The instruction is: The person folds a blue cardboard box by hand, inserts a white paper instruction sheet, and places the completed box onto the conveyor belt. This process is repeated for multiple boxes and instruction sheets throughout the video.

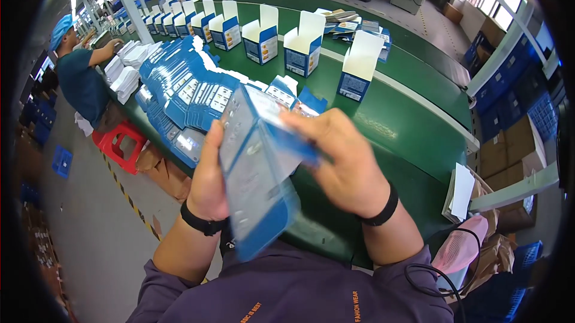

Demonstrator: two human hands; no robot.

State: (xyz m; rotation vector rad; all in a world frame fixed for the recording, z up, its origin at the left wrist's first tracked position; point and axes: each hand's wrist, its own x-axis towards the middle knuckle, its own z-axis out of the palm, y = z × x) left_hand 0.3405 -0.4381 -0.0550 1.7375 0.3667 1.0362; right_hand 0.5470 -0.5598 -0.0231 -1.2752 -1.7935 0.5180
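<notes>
Between my hands is a partly folded blue and white carton [250, 161], tilted with its long rounded flap toward my body. My left hand [208, 176] grips its left side, thumb up along the edge. At the upper right end, my right hand [342, 158] has its fingers closed on a blue flap, blurred by motion. Just beyond, a spread pile of flat blue carton blanks [185, 86] lies on the green work surface [413, 149]. The nearest standing carton [357, 67], blue with a raised white lid, is beyond my right hand.
A row of open-lidded cartons [260, 38] curves away to the far left. Flat sheets [344, 20] are stacked across the belt. A co-worker [84, 65] in a blue cap stands at left by a red stool [123, 146]. White papers [460, 191] and a pink mesh bag [461, 245] sit at right.
</notes>
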